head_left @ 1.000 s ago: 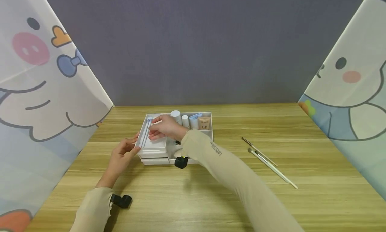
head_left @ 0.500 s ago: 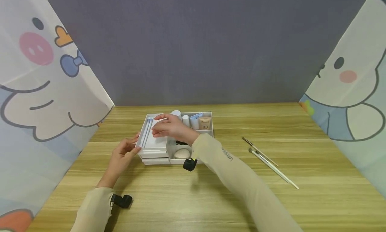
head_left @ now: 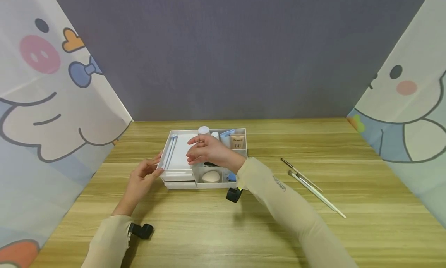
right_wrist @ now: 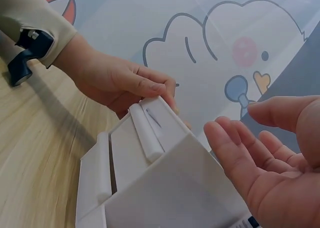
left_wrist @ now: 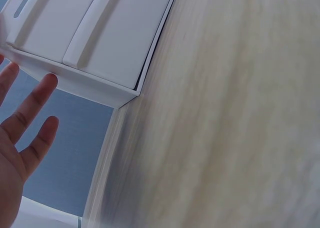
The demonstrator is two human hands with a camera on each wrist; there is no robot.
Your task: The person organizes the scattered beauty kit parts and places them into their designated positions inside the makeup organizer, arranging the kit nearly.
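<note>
A white cosmetics organizer [head_left: 181,176] with front drawers sits on the wooden table. My left hand [head_left: 141,181] steadies its left front corner, thumb at the front edge and fingers along the side; in the left wrist view those fingers [left_wrist: 32,108] are spread and fairly straight. Over the organizer's middle hovers my right hand [head_left: 212,150], fingers loosely bent, nothing between them. Two slim pale sticks [head_left: 170,152] lie in the left top compartment. Behind the right hand are a white-lidded jar [head_left: 203,130], a blue-and-white tube [head_left: 226,138] and a beige BB tube [head_left: 237,142].
Two makeup brushes [head_left: 315,192] with pale handles and a thinner dark-tipped brush [head_left: 301,175] lie on the table at right. An egg-shaped cream sponge [head_left: 210,177] and a blue item [head_left: 231,177] sit in the front compartments. A grey panel [head_left: 223,55] stands behind.
My right hand has moved right, away from the two sticks in the left compartment, uncovering the compartment floor and the sponge. The left hand has stayed at the organizer's corner.
</note>
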